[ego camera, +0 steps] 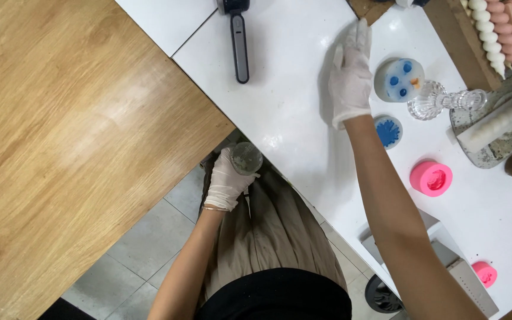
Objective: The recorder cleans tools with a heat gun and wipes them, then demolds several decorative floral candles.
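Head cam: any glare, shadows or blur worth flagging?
Head view: soft glare patches on the wooden table and white table; the right hand casts a faint shadow to its left; its fingertips look slightly blurred; the left hand with its small clear cup is sharp; straight edges bend little.

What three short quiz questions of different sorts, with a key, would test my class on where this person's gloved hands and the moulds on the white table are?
1. True or false: the left hand holds a small clear cup below the edge of the white table.
2. Which lies nearest the right hand? A) round pink mould B) pale mould with blue spots C) black handheld tool
3. Fill in: the flat blue disc lies just beside the person's right ____.

Key: 1 true; 2 B; 3 forearm.
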